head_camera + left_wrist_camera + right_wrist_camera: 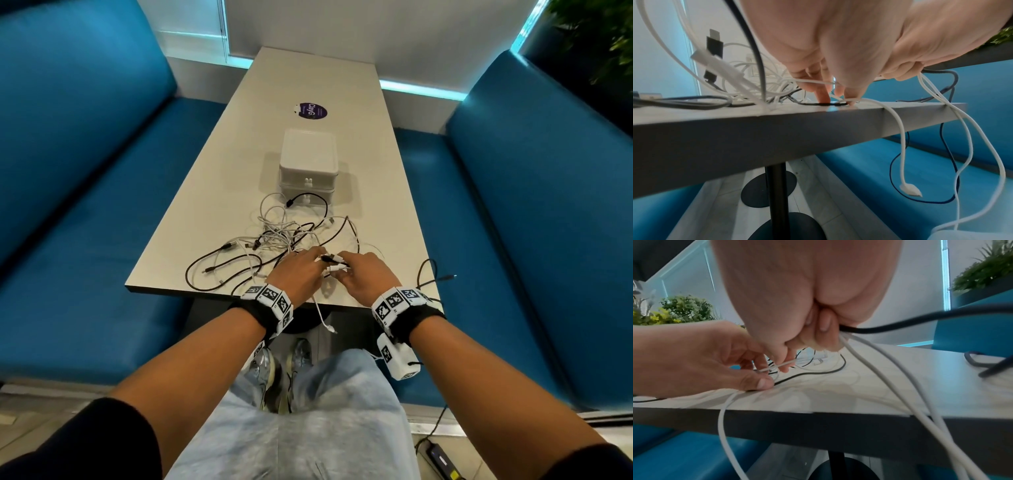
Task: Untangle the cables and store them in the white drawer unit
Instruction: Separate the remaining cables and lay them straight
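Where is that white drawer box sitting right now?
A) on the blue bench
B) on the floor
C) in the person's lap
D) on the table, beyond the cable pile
D: the drawer unit stands on the table, just past the cables, drawers shut.

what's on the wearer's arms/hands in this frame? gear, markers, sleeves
Both hands, left and right, are bare: no gloves or rings visible. Each wrist carries a black strap under a band of white tiles printed with black square tags. A white tagged camera box with a thin black cable hangs under the right wrist. Dark sleeves are pushed up to the elbows.
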